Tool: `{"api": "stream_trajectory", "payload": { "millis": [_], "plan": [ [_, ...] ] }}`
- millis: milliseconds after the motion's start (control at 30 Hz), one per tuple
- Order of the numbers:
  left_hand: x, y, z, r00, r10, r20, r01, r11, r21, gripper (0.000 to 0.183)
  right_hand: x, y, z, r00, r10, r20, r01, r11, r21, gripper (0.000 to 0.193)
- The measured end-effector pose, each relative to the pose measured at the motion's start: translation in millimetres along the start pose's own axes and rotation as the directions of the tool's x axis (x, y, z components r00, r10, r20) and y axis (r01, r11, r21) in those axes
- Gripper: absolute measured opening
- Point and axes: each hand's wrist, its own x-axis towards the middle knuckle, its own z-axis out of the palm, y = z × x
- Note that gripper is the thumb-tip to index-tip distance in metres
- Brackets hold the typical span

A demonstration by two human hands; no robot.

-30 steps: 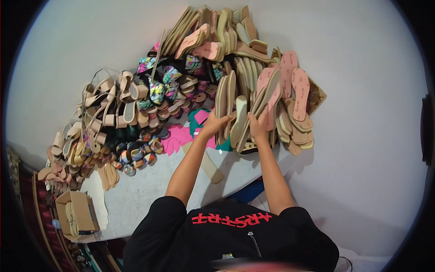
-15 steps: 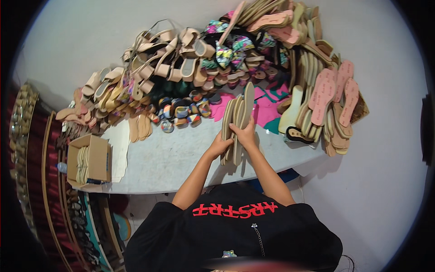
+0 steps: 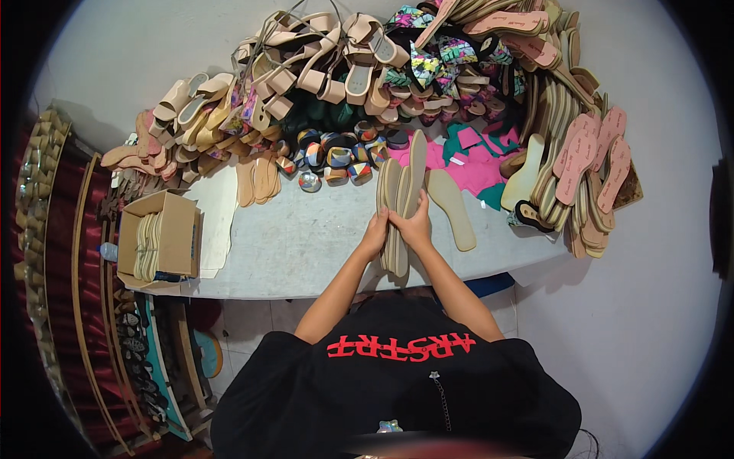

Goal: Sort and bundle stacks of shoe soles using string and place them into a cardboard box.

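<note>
Several pale beige shoe soles (image 3: 414, 164) stand on edge in a bundle over the table, their long sides pointing away from me. My left hand (image 3: 374, 235) is wrapped round the bundle's left side. On its right side my right hand (image 3: 414, 224) grips it, with the thumb across the near part. The palms and some fingertips are hidden behind the soles. A single pale sole (image 3: 453, 213) lies flat on the table just right of my right hand.
The pale table (image 3: 306, 252) bears a cardboard box (image 3: 191, 237) of soles at left. Beige heeled sandals (image 3: 359, 76), multicoloured patterned pieces (image 3: 336, 157) and pink fabric (image 3: 474, 172) line the back. Stacked soles (image 3: 547, 168) with pink insoles (image 3: 577, 164) crowd the right. Shelves (image 3: 92, 291) stand left.
The table and its piles have shifted within the view, mostly rightward. My hands have drawn the soles closer together. The single sole on the table has come into sight beside my right hand.
</note>
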Motion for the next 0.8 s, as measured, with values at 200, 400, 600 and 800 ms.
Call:
{"api": "stream_trajectory", "payload": {
  "millis": [200,400,600,800],
  "plan": [
    [4,-14,-7,1.000,-0.011,0.027,0.008,0.996,0.088,0.059,-3,9,3,0.998,-0.029,-0.063,0.020,0.991,-0.131,0.093],
    [0,-8,1,1.000,-0.026,-0.016,0.027,0.999,0.041,0.050,1,8,-12,0.995,-0.011,-0.096,-0.005,0.986,-0.169,0.096],
    [3,0,-3,0.990,-0.130,-0.056,0.128,0.991,-0.036,0.032,26,-5,-68,0.970,-0.178,-0.165,0.057,0.828,-0.557,0.104],
    [4,-6,10,0.977,-0.211,-0.006,0.211,0.977,-0.031,0.022,47,2,-95,0.987,-0.148,-0.057,0.063,0.693,-0.718,0.104]
  ]
}}
